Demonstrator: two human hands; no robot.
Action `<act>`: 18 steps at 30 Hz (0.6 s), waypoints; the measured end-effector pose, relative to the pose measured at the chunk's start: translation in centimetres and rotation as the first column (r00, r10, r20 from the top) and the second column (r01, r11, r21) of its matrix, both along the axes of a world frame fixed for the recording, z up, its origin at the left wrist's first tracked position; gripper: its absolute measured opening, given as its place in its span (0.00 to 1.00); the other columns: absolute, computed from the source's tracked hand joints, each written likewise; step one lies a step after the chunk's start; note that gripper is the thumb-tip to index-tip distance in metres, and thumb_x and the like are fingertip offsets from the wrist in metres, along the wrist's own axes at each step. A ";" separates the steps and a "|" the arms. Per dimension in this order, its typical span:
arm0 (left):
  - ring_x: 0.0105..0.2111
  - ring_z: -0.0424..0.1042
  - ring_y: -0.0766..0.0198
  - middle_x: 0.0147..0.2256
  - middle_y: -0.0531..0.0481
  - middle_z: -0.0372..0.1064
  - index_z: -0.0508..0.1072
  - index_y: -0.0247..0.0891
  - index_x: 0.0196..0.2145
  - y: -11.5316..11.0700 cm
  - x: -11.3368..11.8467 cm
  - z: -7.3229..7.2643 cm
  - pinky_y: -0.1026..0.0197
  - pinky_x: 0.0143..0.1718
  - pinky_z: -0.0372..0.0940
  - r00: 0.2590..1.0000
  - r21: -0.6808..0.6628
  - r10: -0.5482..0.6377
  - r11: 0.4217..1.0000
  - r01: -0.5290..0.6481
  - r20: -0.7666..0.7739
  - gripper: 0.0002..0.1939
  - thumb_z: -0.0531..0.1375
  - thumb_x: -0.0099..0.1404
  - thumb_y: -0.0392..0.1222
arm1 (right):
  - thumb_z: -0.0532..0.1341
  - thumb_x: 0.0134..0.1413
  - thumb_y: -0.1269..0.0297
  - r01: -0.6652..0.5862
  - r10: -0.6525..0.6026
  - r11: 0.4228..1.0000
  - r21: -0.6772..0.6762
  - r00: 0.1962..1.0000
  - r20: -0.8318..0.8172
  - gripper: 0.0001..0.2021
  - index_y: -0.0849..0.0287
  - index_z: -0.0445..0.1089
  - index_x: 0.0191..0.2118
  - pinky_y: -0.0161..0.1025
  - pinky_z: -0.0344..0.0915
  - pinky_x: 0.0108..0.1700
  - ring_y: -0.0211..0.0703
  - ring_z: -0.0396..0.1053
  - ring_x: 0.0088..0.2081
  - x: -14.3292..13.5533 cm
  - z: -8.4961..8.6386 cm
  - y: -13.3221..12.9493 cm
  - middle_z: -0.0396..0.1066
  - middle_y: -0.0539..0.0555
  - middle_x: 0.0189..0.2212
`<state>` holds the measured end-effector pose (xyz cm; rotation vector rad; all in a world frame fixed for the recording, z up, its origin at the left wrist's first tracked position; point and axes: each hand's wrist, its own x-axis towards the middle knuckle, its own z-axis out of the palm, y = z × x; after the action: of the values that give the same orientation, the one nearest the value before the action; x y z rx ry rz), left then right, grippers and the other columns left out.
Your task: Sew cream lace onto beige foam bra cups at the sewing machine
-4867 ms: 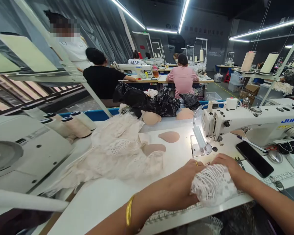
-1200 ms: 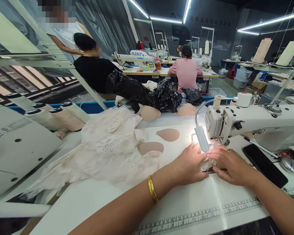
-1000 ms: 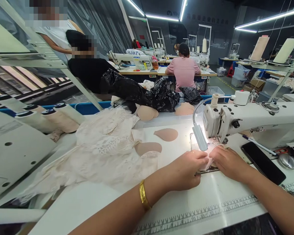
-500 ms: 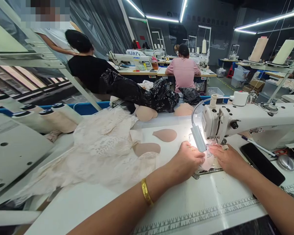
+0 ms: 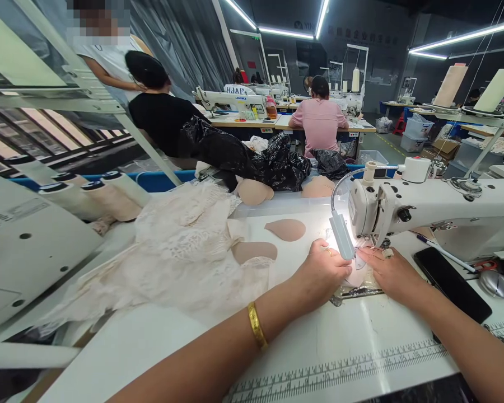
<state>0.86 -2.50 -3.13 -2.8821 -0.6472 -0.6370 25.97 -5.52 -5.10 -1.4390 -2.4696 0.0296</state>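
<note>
Under the needle end of a white sewing machine (image 5: 363,210) lies a small pale pink fabric piece (image 5: 356,277), brightly lit by a grey gooseneck lamp (image 5: 341,235). My left hand (image 5: 325,271), with a gold bangle at the wrist, has its fingers curled around the left edge of that piece. Its fingertips are partly hidden behind the lamp. On the other side, my right hand (image 5: 395,274) rests with fingers stretched over the fabric, close to the presser foot. The needle itself is hard to make out.
Cream lace fabric (image 5: 185,252) is heaped on the left, beside beige cup pads (image 5: 285,229). A black phone (image 5: 451,285) and a pen (image 5: 445,253) lie right. A printed ruler (image 5: 340,369) runs along the front edge. Thread cones (image 5: 109,201) stand left; people (image 5: 319,120) sit beyond.
The whole view has shifted slightly, so most things appear a little further right. Both hands stay by the needle, and the pink piece has hardly moved.
</note>
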 end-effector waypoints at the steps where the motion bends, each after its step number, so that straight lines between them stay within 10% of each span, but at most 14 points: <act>1: 0.26 0.60 0.67 0.31 0.56 0.70 0.68 0.36 0.31 0.0 0.0 -0.1 0.44 0.54 0.50 1.000 0.001 0.009 1.000 -0.009 -0.002 0.11 0.56 0.55 0.23 | 0.53 0.56 0.78 -0.009 0.009 1.000 0.000 1.000 -0.001 0.31 0.53 0.67 0.64 0.50 0.70 0.51 0.55 0.71 0.52 0.0 0.2 -0.1 0.77 0.58 0.49; 9: 0.26 0.63 0.67 0.29 0.54 0.70 0.68 0.35 0.29 0.0 0.1 0.0 0.43 0.52 0.55 1.000 0.001 -0.005 1.000 0.005 0.017 0.11 0.54 0.56 0.22 | 0.50 0.64 0.74 0.023 -0.002 0.989 0.148 0.991 -0.137 0.17 0.58 0.72 0.50 0.45 0.71 0.37 0.52 0.71 0.38 0.1 2.0 -1.3 0.74 0.58 0.35; 18: 0.26 0.62 0.68 0.30 0.57 0.69 0.66 0.36 0.29 -0.1 0.1 0.0 0.46 0.52 0.52 1.000 -0.009 -0.009 1.000 0.009 0.019 0.11 0.55 0.55 0.21 | 0.50 0.65 0.72 0.093 -0.075 0.994 0.059 0.965 -0.250 0.15 0.60 0.71 0.51 0.47 0.74 0.42 0.52 0.75 0.42 0.1 1.4 -0.9 0.73 0.62 0.45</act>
<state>0.99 -2.57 -3.11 -2.8922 -0.6424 -0.6655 26.11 -6.37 -3.66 -1.4159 -2.1866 0.0976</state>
